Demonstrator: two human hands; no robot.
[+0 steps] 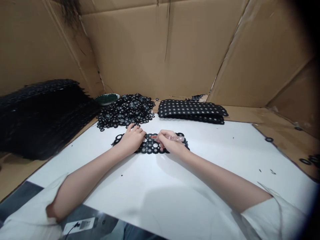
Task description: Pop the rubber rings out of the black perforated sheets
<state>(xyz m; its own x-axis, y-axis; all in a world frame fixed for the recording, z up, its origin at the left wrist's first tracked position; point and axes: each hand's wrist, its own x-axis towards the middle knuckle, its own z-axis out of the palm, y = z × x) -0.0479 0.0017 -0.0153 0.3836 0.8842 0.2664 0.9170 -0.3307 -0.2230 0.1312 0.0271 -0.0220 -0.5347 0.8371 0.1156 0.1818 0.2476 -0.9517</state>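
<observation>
A strip of joined black rings (150, 146) lies flat on the white board, light showing through the holes. On its left part rests my left hand (133, 138), palm down with the fingers stretched and slightly apart. My right hand (168, 140) is closed round a clear-handled pen-like tool (173, 138) with a reddish front end. The tool points left, low over the strip's upper middle; whether its tip touches the rings I cannot tell. Both hands partly cover the strip.
Behind my left hand is a heap of loose black rings (127, 108), with a green-filled bowl (107, 98) beyond it. A folded dotted black sheet (191, 110) lies at the back. Stacked black sheets (42, 116) stand left. Stray rings (269, 139) lie right. Cardboard walls (160, 50) enclose the back.
</observation>
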